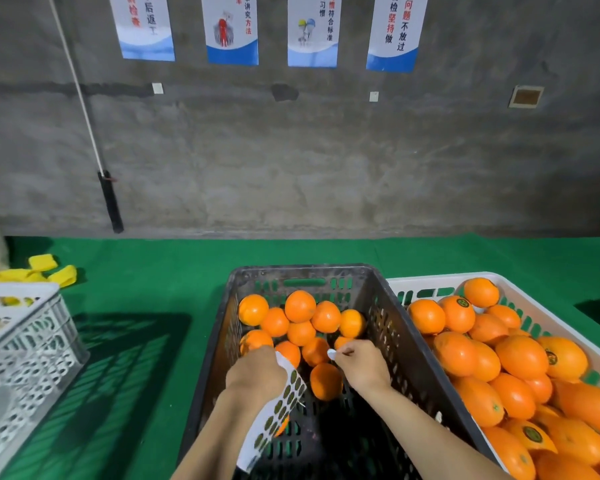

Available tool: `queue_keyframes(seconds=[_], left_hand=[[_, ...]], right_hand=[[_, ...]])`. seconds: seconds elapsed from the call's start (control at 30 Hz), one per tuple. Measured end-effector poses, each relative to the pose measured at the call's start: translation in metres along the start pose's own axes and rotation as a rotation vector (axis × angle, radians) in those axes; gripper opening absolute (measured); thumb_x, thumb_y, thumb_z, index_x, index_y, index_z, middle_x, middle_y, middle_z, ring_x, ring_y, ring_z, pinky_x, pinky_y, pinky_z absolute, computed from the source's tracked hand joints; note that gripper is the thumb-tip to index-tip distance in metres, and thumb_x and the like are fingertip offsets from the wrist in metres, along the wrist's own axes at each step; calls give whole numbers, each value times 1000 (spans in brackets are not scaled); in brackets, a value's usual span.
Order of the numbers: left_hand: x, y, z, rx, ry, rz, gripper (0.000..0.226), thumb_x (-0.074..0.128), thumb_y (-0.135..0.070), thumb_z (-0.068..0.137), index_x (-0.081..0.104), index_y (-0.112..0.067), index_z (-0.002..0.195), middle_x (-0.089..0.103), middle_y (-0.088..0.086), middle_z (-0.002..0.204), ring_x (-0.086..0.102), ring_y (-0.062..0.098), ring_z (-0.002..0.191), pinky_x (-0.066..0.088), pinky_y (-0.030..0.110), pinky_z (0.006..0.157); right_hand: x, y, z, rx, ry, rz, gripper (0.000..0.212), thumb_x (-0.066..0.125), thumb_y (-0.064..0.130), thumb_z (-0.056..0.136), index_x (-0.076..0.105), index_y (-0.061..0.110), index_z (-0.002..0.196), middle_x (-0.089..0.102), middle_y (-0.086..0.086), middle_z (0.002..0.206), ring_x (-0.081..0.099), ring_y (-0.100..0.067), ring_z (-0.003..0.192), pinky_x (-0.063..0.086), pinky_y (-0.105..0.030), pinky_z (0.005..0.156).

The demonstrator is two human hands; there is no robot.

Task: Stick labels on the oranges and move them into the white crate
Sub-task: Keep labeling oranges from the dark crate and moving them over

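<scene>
- The left hand point(257, 370) is over the dark crate point(385, 306), its grip closed round a label sheet point(281, 407) that hangs down toward the person.
- The right hand point(364, 365), just beside it, has its grip pinched on a single label point(331, 354), pale back showing.
- Loose oranges point(300, 306) lie heaped at the dark crate's far end.
- The white crate point(430, 278) stands right against the dark crate's right side on the green surface point(136, 271), piled with labelled oranges point(459, 313).
</scene>
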State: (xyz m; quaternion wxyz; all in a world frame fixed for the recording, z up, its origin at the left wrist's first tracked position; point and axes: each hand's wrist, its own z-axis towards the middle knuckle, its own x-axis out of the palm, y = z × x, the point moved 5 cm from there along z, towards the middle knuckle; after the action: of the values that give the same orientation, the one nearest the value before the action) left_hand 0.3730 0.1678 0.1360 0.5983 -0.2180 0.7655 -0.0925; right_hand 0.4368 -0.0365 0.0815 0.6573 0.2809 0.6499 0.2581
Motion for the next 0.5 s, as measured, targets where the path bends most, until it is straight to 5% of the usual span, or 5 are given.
queue_keyframes(seconds=[0.13,0.27,0.37,0.5], left_hand=[[-3,-4,-4,-11,11,16,30,44,-28,102,53,-11,125,62,11,121,60,31,110,45,33,80],[-4,-8,-5,12,-1,14,21,46,-23,100,55,-13,115,56,6,103,60,29,102,43,32,76],[-4,-10,-1,31,-49,-8,16,45,-21,100,45,-18,84,49,0,84,52,26,85,41,31,73],[-3,-11,2,43,-127,-14,6,45,-21,100,45,-16,96,49,3,89,50,24,79,43,32,70]], right_hand=[[12,1,13,2,-71,-157,26,58,47,96,66,30,78,66,8,77,63,-14,75,46,-31,60],[4,29,31,-221,-310,-253,24,53,48,99,68,29,100,62,5,98,64,-18,78,43,-31,54],[0,50,50,-354,-408,-262,19,60,38,98,70,22,100,64,2,98,66,-22,78,46,-32,54],[7,74,72,-443,-400,-328,9,65,24,93,68,18,87,64,-1,92,64,-25,70,43,-30,55]])
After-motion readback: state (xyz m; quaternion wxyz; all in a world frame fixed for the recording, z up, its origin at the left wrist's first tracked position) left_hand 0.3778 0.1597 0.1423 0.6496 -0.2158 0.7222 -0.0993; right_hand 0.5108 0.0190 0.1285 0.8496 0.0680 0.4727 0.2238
